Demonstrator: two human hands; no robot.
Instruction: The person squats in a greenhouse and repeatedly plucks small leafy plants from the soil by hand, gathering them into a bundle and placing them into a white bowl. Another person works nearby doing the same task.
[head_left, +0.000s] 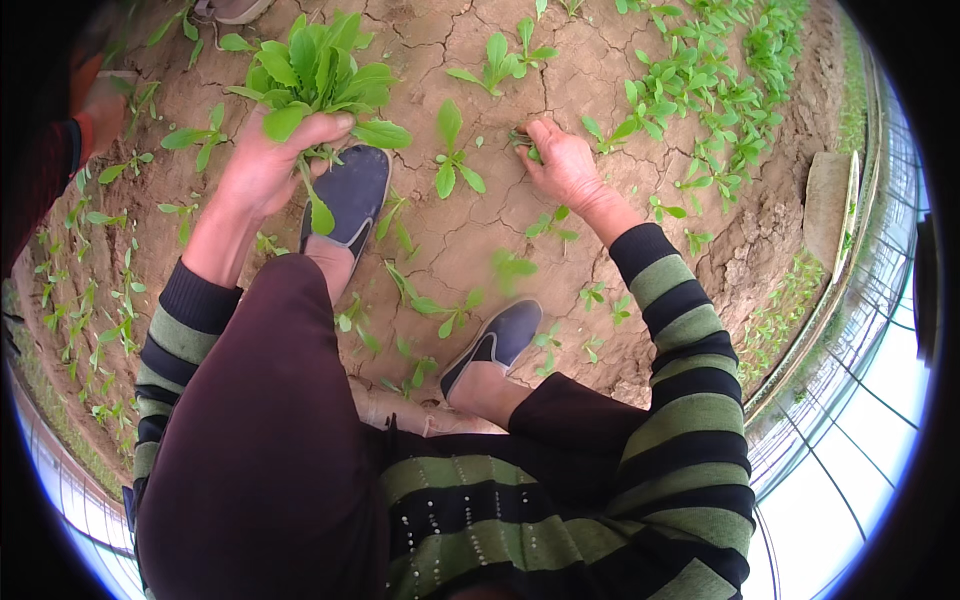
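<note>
A bunch of leafy green seedlings (315, 71) is gripped in my left hand (274, 154), above the toe of my shoe (352, 187). One leaf hangs down below the fist. My right hand (559, 161) is low over the cracked soil (487, 232), its fingers pinched around a small bit of greenery (533, 152); its far end is hidden by the fingers. Between the two hands a single seedling (450, 161) stands rooted in the soil. Another seedling pair (499, 64) grows farther out.
Dense seedlings (697, 90) fill the far right of the bed. Sparser plants (90, 322) grow along the left. My other shoe (499, 337) rests among small seedlings. A pale board (829, 210) leans by the right edge. Another person's hand (105, 112) shows at upper left.
</note>
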